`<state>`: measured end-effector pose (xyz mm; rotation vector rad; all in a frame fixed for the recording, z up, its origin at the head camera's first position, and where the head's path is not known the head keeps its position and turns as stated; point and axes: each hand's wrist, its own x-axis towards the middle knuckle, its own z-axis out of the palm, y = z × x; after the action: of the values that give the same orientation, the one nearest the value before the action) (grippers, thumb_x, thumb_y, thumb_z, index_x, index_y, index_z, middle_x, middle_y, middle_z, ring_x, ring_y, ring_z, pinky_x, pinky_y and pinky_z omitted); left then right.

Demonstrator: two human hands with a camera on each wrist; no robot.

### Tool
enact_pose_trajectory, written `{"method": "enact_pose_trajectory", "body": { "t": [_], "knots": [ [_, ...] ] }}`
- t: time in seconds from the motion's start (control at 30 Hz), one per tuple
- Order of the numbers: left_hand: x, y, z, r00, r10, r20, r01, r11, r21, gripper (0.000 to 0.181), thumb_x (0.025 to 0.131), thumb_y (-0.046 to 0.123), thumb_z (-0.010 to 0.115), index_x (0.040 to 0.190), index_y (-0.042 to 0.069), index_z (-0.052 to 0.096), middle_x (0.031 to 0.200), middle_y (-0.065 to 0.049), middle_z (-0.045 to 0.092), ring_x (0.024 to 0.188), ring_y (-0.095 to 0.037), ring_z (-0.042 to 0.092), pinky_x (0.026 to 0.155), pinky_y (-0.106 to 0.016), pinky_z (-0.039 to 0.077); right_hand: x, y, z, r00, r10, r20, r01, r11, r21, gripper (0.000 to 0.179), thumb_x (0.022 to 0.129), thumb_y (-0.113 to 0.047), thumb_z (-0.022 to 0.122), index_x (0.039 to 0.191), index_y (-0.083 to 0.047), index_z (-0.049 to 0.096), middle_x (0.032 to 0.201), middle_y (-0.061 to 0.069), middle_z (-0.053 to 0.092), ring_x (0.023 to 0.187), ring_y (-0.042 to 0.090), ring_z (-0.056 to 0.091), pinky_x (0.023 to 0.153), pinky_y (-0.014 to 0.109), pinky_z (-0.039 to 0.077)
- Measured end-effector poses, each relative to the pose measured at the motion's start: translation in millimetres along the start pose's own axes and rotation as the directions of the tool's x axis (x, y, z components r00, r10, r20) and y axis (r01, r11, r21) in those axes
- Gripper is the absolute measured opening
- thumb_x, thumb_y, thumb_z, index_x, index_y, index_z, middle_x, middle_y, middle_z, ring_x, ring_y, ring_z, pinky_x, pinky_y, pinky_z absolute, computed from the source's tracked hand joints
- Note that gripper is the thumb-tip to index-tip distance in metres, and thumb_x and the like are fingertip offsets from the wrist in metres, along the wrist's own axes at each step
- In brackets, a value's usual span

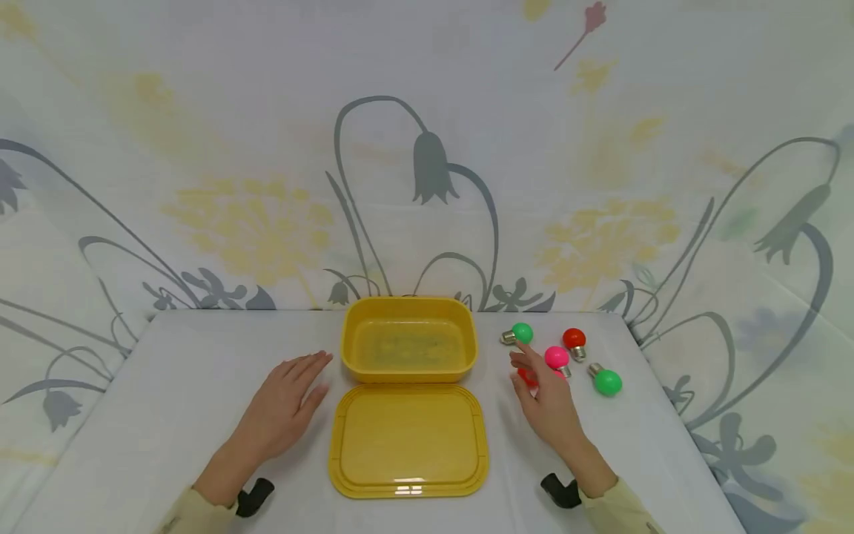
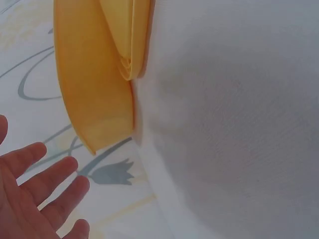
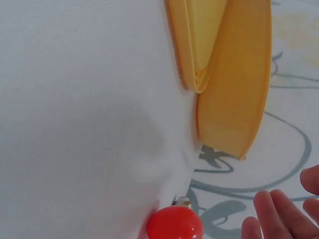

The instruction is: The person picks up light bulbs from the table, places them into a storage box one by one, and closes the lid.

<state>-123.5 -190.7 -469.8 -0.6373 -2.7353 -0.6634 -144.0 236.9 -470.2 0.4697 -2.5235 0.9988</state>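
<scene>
A yellow plastic box (image 1: pixel 410 376) stands at the middle of the table, with its yellow lid (image 1: pixel 410 441) lying flat in front of it. To the left of the box my left hand (image 1: pixel 283 404) hovers with relaxed fingers and holds nothing. My right hand (image 1: pixel 548 404) is over the small light bulbs on the right, its fingers loosely bent and nothing between them. A red bulb (image 3: pixel 174 223) is close below it, partly covered by the hand in the head view. Around it lie a green bulb (image 1: pixel 523 333), a pink bulb (image 1: pixel 557 357), another red bulb (image 1: pixel 574 339) and another green bulb (image 1: pixel 608 383).
A white cloth covers the table (image 1: pixel 200 371). Behind it hangs a floral curtain (image 1: pixel 427 163) that also closes off both sides. Each wrist carries a black strap mount (image 1: pixel 255 497).
</scene>
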Motion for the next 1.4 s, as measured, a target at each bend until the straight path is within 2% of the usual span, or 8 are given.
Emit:
{"method": "enact_pose_trajectory", "body": {
  "t": [0.23,0.33,0.5,0.77,0.9,1.07,1.2,1.4],
  "knots": [
    [3.8,1.0,-0.3,0.988,-0.151,0.036,0.154,0.979,-0.132,0.043,0.105,0.03,0.05,0.143,0.009,0.054,0.136,-0.012,0.058,0.125,-0.035,0.052,0.103,-0.055,0.039,2.5,7.3,-4.0,0.988,0.133,-0.084,-0.125,0.988,0.095,0.054,0.09,0.001,0.068,0.141,-0.003,0.05,0.117,0.012,0.069,0.101,0.026,0.068,0.082,0.009,0.045],
    [4.1,0.4,1.7,0.981,-0.19,0.03,0.193,0.965,-0.177,0.042,0.104,0.029,0.053,0.141,0.01,0.055,0.132,-0.01,0.06,0.122,-0.033,0.054,0.101,-0.054,0.041,1.9,10.6,-5.6,0.977,0.186,-0.102,-0.175,0.979,0.102,0.052,0.091,-0.001,0.067,0.141,-0.005,0.051,0.117,0.01,0.069,0.102,0.025,0.068,0.082,0.008,0.045],
    [8.0,-1.9,5.9,0.978,-0.209,-0.017,0.197,0.944,-0.266,0.039,0.1,0.02,0.061,0.137,0.008,0.057,0.123,-0.006,0.066,0.112,-0.028,0.061,0.092,-0.053,0.048,0.1,20.2,-7.4,0.962,0.233,-0.14,-0.214,0.967,0.135,0.049,0.091,0.003,0.067,0.138,-0.003,0.052,0.118,0.013,0.068,0.103,0.029,0.066,0.084,0.013,0.047],
    [15.3,-7.5,13.1,0.969,-0.245,-0.022,0.216,0.891,-0.4,0.033,0.098,0.014,0.063,0.13,0.006,0.06,0.109,-0.002,0.072,0.099,-0.02,0.066,0.085,-0.04,0.054,-5.0,28.9,-7.6,0.926,0.351,-0.139,-0.322,0.927,0.193,0.042,0.092,0.002,0.065,0.133,-0.001,0.053,0.123,0.016,0.064,0.108,0.033,0.062,0.082,0.005,0.041],
    [18.2,-9.2,16.2,0.96,-0.28,-0.017,0.245,0.867,-0.434,0.031,0.098,0.014,0.063,0.128,0.006,0.061,0.106,-0.001,0.072,0.096,-0.019,0.066,0.081,-0.031,0.053,-7.7,31.6,-6.2,0.919,0.371,-0.132,-0.342,0.918,0.201,0.04,0.092,0.001,0.064,0.131,0.0,0.054,0.123,0.017,0.063,0.109,0.033,0.061,0.082,0.005,0.041],
    [24.0,-10.1,19.8,0.945,-0.327,0.009,0.289,0.821,-0.492,0.03,0.099,0.015,0.061,0.128,0.006,0.061,0.105,-0.005,0.071,0.091,-0.017,0.068,0.079,-0.025,0.053,-9.4,34.5,-4.4,0.907,0.395,-0.145,-0.36,0.907,0.22,0.038,0.091,0.002,0.065,0.128,0.0,0.057,0.121,0.019,0.064,0.109,0.033,0.062,0.08,0.005,0.042],
    [28.9,-12.0,23.2,0.936,-0.351,0.029,0.312,0.786,-0.533,0.031,0.099,0.017,0.062,0.128,0.005,0.061,0.104,-0.011,0.071,0.088,-0.022,0.07,0.076,-0.023,0.053,-9.3,34.7,-3.3,0.904,0.4,-0.15,-0.36,0.903,0.235,0.037,0.09,0.005,0.065,0.126,0.001,0.059,0.12,0.021,0.065,0.109,0.035,0.062,0.08,0.005,0.042],
    [37.2,-18.8,30.2,0.927,-0.373,0.04,0.33,0.759,-0.561,0.031,0.098,0.016,0.064,0.127,0.005,0.062,0.098,-0.013,0.069,0.084,-0.026,0.069,0.071,-0.024,0.052,-9.1,34.4,-1.7,0.901,0.414,-0.134,-0.376,0.895,0.24,0.037,0.089,0.006,0.065,0.126,0.002,0.059,0.121,0.022,0.064,0.109,0.036,0.063,0.079,0.004,0.042]
  ]
}}
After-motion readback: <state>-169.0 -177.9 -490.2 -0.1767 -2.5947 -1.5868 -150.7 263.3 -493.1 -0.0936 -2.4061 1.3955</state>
